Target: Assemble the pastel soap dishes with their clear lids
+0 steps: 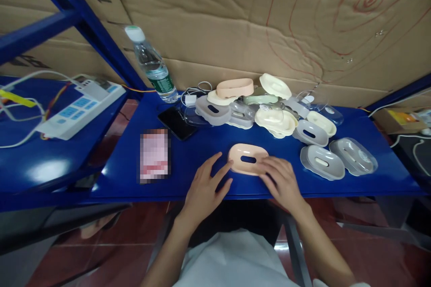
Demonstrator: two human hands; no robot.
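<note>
A peach oval soap dish (239,168) with a long slot in its middle lies on the blue table in front of me. Around its right end, my right hand (281,181) has its fingers over the rim and the thumb at the near side. My left hand (205,188) is open with fingers spread, its index fingertip at the dish's left edge. To the right sit a grey soap dish (332,168) with a pale piece in its slot and another grey dish (348,154) with a clear cover (365,161).
Behind is a pile of grey, cream (274,121), green and peach dishes (235,89) with clear covers. A water bottle (156,71), a phone (177,122) and a blurred-out pink item (155,154) stand or lie left. A power strip (82,110) with cables is farther left.
</note>
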